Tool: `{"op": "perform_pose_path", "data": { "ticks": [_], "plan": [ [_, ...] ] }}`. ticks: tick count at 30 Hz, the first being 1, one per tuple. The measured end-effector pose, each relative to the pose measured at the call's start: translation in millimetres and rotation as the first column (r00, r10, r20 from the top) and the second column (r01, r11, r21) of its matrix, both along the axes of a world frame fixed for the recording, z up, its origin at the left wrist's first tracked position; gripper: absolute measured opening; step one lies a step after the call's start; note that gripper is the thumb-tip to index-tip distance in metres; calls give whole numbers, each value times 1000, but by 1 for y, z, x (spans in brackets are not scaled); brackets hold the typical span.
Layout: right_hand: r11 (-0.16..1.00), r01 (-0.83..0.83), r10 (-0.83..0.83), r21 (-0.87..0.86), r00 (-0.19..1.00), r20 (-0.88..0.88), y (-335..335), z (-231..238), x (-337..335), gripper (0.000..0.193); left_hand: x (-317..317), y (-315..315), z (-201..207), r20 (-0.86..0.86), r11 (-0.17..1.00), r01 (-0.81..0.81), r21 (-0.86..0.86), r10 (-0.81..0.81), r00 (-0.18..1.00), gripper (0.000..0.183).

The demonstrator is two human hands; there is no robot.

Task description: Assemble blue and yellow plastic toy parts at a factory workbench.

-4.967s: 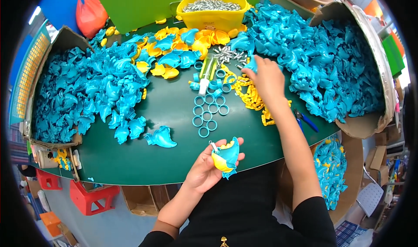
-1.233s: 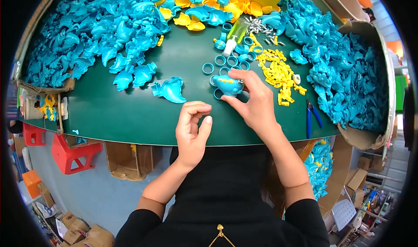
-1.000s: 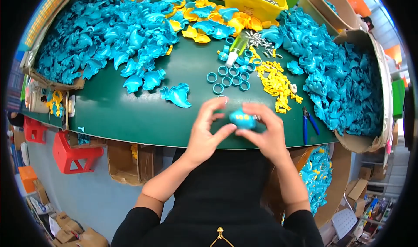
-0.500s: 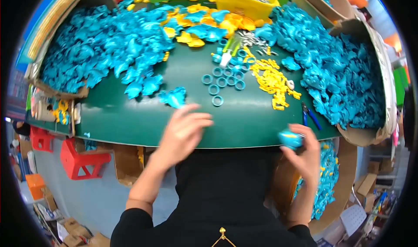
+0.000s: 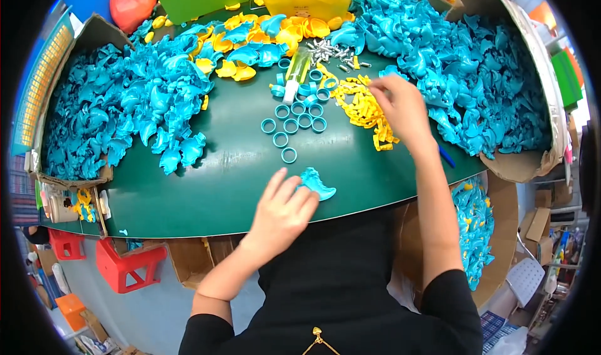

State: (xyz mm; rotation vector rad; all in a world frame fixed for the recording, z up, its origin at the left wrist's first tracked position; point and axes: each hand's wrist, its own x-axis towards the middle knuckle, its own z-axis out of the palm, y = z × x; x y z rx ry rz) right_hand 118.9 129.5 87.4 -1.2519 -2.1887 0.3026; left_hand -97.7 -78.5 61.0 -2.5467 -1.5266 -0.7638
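My left hand (image 5: 280, 216) is low over the front of the green table, its fingers bent around the left side of a curved blue plastic shell (image 5: 318, 185). Its thumb is hidden. Over on the right, my right hand (image 5: 404, 108) reaches across a heap of small yellow plastic parts (image 5: 362, 108). Its fingers are slightly bent and apart, and I see nothing between them. Several blue rings (image 5: 288, 155) lie between the two hands, beside a white-and-green tube-like item (image 5: 292, 87).
Blue shells heap up in a left carton (image 5: 75, 183) and a right carton (image 5: 539, 158). Yellow shells (image 5: 291, 35) and loose metal pins (image 5: 325, 51) lie before a yellow tub (image 5: 300, 3). A blue-handled tool (image 5: 447, 157) sits by my right forearm; a box of blue-and-yellow pieces (image 5: 471, 230) stands below.
My left hand has brought the blue shell rightward and toward me. My right hand has let go of a blue-and-yellow piece and moved up to the yellow parts. The view has shifted.
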Motion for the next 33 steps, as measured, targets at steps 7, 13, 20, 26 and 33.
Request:
{"op": "perform_pose_path", "data": {
  "ticks": [7,13,20,26,33],
  "plan": [
    [998,-7,-11,58,951,309,41,-9,-33,8,19,14,-26,220,998,-28,-51,39,975,25],
    [887,-454,414,90,866,281,-57,-8,-3,16,16,21,-25,219,1000,-26,-11,28,975,24],
    [970,-203,205,137,979,-2,-96,-33,-6,18,19,23,-25,201,999,-40,-9,41,979,24],
    [999,-11,9,-45,999,-52,-115,-39,-17,22,21,22,-19,208,997,-39,-67,52,977,24],
    [991,-110,104,-82,991,-78,-113,-44,-7,25,20,25,-16,227,997,-16,-75,32,973,24]
  ]
}}
